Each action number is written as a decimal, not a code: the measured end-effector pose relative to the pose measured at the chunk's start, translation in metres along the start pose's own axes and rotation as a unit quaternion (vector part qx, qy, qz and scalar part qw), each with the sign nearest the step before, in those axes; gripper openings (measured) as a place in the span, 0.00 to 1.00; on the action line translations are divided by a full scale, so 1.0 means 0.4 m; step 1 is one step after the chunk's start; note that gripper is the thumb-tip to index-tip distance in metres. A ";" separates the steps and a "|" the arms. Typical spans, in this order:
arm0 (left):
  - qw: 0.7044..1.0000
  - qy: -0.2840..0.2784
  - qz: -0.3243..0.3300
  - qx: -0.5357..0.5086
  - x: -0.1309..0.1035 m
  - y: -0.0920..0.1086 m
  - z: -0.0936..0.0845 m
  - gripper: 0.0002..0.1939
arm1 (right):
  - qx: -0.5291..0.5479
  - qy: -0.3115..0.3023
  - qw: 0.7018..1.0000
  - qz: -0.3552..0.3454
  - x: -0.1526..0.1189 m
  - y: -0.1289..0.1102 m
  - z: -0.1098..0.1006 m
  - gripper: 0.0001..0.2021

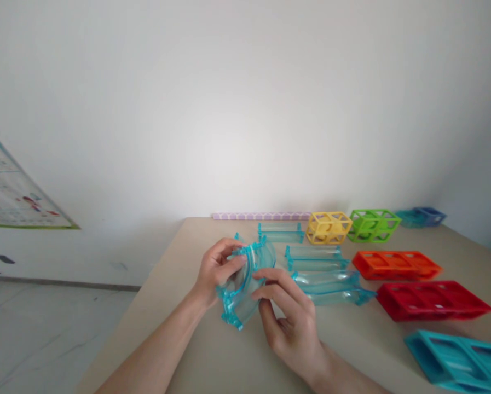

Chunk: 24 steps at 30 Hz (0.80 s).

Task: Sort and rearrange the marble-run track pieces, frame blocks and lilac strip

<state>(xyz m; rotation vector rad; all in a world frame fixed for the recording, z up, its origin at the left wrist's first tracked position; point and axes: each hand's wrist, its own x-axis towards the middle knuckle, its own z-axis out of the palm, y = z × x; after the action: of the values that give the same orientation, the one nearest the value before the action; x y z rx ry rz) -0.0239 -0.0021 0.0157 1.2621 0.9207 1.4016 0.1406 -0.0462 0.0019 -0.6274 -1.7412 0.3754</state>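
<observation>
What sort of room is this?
Possibly a playroom or classroom: a poster with small cartoon figures hangs on the wall, and a yellow block and a red block sit on the table.

Soft light, wall (229, 131) brightest mid-frame, greyer corners, faint shadow behind yellow block (329, 228), glint on held clear piece (245, 298), wide-angle stretch at edges.

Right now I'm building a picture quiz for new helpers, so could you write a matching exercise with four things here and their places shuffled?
1. curved clear plastic
2. yellow block
3. red block
4. purple strip

A. between the orange block and teal block
B. along the back edge of the table
C. in the left hand and right hand
D. just left of the green block

Pairs: 1-C, 2-D, 3-A, 4-B
</observation>
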 end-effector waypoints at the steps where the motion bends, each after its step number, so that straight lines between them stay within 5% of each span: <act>1: 0.999 0.007 0.020 0.029 0.001 -0.003 -0.003 0.13 | 0.005 0.001 1.000 0.002 0.000 -0.001 0.001 0.12; 7: 0.984 0.043 0.103 0.141 0.005 -0.003 -0.007 0.08 | 0.018 -0.011 1.000 0.022 -0.002 -0.003 0.000 0.12; 13: 0.980 0.176 0.054 0.071 0.025 -0.001 -0.014 0.12 | 0.034 -0.015 0.998 0.055 -0.010 -0.006 0.007 0.25; 24: 0.937 0.345 0.045 0.040 0.099 -0.050 -0.137 0.19 | 0.048 -0.095 0.992 0.063 -0.021 -0.006 0.014 0.20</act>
<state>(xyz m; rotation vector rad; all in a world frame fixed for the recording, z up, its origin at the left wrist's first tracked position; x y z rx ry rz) -0.0725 0.0451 -0.0035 0.8702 1.4101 1.9476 0.1361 -0.0525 -0.0050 -0.6516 -1.8560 0.6205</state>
